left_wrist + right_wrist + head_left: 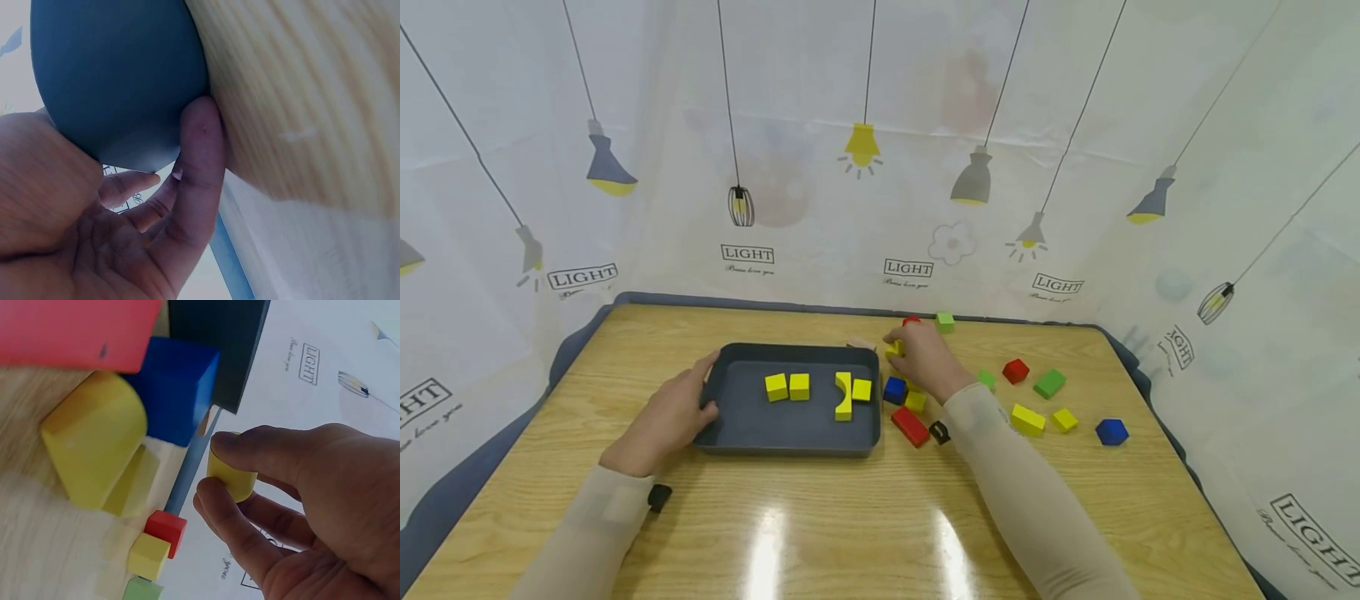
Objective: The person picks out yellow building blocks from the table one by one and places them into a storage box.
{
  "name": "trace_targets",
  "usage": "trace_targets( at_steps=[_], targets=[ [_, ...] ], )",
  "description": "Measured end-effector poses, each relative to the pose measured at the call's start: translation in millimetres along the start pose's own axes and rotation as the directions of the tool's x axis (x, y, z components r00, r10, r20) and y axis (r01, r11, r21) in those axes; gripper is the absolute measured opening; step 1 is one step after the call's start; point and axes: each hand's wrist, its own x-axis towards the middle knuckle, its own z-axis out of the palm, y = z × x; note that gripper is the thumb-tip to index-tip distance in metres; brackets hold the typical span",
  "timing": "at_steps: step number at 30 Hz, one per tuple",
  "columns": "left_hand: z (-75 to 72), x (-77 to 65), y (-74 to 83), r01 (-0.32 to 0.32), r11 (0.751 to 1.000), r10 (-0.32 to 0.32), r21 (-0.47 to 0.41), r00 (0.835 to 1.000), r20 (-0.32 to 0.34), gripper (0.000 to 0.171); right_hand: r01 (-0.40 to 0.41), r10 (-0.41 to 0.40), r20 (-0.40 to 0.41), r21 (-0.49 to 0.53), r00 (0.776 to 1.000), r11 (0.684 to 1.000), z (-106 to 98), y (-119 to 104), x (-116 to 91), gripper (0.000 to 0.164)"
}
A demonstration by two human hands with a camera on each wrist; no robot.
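A dark grey tray (767,429) lies on the table, holding three yellow cubes (800,387) and a yellow arch block (843,408). My left hand (666,417) grips the tray's left end; in the left wrist view a finger (201,169) lies along the outside of its wall. Just beyond the tray's right end, my right hand (927,360) pinches a small yellow block with a rounded side (232,478) between thumb and fingers. Below that hand are a blue cube (895,390), a yellow block (914,402) and a red rectangular block (911,427).
Further right lie a red block (1016,371), a green block (1049,383), a long yellow block (1027,420), a yellow cube (1064,420) and a blue block (1112,432). A light green cube (944,322) sits by the table's back edge, before a printed curtain (820,275).
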Motion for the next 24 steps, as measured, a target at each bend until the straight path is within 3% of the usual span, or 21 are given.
trace_targets(
  at_steps=[24],
  targets=[
    [1.4, -0.1, -1.0, 0.005, 1.0, -0.005, 0.0, 1.0, 0.0, 0.084, 0.058, -0.058, -0.008, 0.033, 0.998, 0.998, -3.2, -42.8, -17.9, 0.036]
  ],
)
